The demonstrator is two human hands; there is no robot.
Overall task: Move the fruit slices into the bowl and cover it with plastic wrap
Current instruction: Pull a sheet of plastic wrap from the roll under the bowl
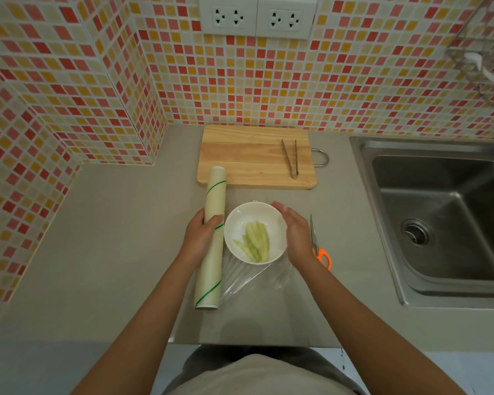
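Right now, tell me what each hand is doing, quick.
Left hand: gripping the plastic wrap roll.
Right hand: open, fingers straight, flat against the right rim of the bowl, holding nothing.

Both arms reach forward, hands side by side.
Left hand curls in a grip; right hand stands flat, fingers straight.

A home kitchen: mosaic-tiled wall, steel sink, grey counter, wooden cutting board.
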